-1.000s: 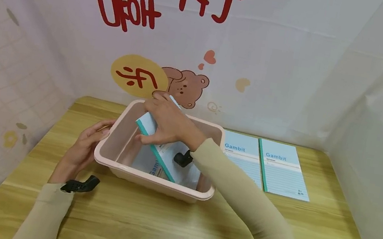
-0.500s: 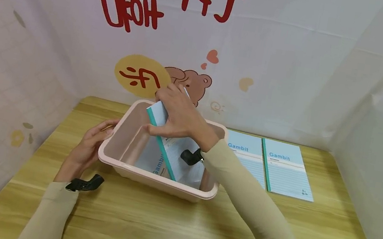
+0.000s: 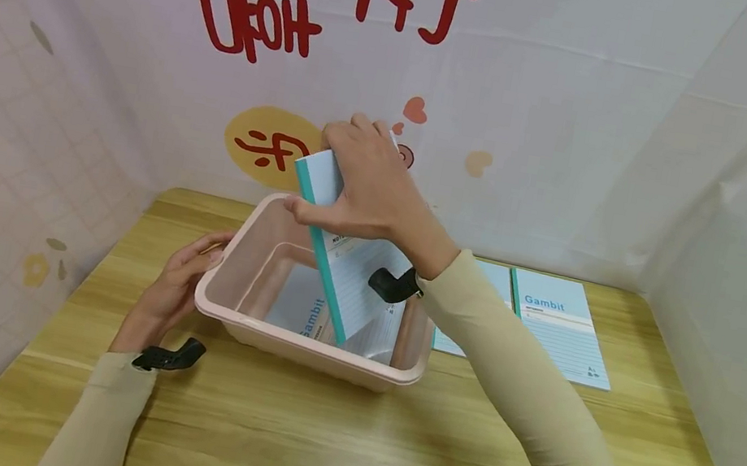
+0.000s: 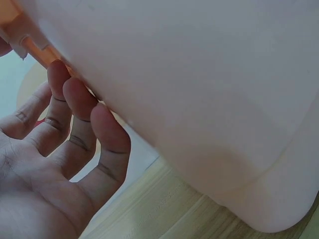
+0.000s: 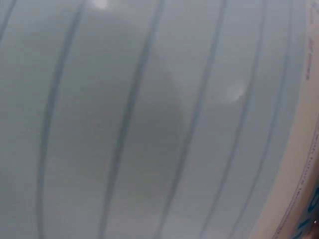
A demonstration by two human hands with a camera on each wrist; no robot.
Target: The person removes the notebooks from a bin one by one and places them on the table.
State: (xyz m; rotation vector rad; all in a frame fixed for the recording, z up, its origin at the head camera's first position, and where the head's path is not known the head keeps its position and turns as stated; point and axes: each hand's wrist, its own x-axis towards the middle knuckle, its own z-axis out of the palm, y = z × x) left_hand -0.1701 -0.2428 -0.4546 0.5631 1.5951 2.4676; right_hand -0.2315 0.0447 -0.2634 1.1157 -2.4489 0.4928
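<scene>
My right hand (image 3: 382,181) grips a light blue notebook (image 3: 353,287) with a green spine, thumb on the spine side and fingers over its upper edge. The notebook is tilted, its lower end still inside a pale pink plastic bin (image 3: 296,342). Its lined cover (image 5: 149,119) fills the right wrist view. On the bin's floor lies another blue notebook (image 3: 296,298), marked Gambit and partly covered by the held one. At the bin's left side my left hand (image 3: 176,282) holds the rim. The left wrist view has its curled fingers (image 4: 109,129) against the bin's outer wall (image 4: 199,89).
Two more Gambit notebooks lie side by side on the wooden table (image 3: 279,440) right of the bin: the outer notebook (image 3: 557,330) in full view, the inner notebook (image 3: 495,282) partly behind the right forearm. A printed white sheet (image 3: 568,134) stands behind the table.
My right hand has risen and lifted the notebook higher out of the bin, uncovering more of the one beneath. The left hand has stayed at the rim.
</scene>
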